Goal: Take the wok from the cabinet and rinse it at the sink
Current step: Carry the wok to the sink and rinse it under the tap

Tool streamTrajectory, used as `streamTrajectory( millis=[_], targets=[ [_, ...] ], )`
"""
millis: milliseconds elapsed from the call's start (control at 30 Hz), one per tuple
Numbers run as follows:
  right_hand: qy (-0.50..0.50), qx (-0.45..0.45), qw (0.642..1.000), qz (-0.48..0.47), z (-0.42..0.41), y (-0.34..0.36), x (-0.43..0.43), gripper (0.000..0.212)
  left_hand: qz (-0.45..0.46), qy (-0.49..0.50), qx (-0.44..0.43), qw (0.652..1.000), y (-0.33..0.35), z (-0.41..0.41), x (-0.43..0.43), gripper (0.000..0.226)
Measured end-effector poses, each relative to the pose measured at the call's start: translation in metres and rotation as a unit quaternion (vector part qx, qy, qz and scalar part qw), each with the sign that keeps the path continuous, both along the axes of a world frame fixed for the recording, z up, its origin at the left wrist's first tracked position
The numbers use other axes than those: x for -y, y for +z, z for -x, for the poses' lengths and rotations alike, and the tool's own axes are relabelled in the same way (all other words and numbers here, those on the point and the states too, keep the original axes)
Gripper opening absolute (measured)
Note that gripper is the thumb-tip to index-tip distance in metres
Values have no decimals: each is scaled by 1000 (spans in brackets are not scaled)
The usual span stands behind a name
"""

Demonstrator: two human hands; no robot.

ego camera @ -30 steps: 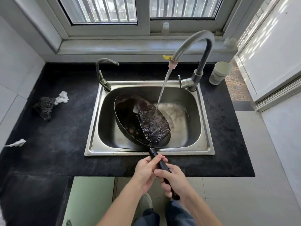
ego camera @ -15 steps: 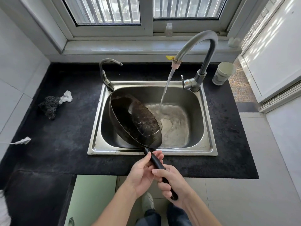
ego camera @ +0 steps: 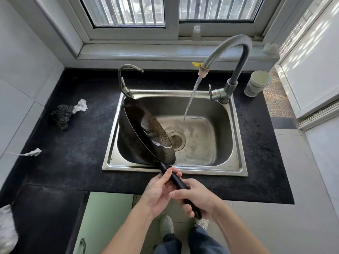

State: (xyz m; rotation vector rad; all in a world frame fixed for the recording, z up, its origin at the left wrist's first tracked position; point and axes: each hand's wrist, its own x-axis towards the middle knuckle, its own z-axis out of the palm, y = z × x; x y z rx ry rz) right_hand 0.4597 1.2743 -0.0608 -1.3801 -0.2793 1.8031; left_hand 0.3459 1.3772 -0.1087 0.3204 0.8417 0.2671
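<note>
You hold the wok (ego camera: 146,132) tipped steeply on edge in the left half of the sink (ego camera: 236,162), hollow facing the sink's drain (ego camera: 176,140). In front of the sink, your left hand (ego camera: 159,191) and right hand (ego camera: 198,198) grip its handle (ego camera: 176,178), the left nearer the sink. Water (ego camera: 190,99) from the tap (ego camera: 233,50) at the sink's back right strikes the sink floor, apart from the wok.

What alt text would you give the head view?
A person's left hand and right hand grip the black handle of a dark wok, held tilted steeply on edge over the left of a steel sink. The tall tap runs, its stream landing on the basin floor beside the wok, not in it.
</note>
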Motion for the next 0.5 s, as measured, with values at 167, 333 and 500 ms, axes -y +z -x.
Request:
streamTrajectory(
  millis=[167,333,500],
  targets=[
    [67,154,986,15,-7,17,-5,18,-21,20,-31,999,5,-8,5,28],
    [132,395,905,87,4,13,-5,25,-83,16,-67,994,11,-19,13,22],
    [94,594,793,96,36,8,-4,34,-153,13,-114,982,19,-28,18,15]
  ],
)
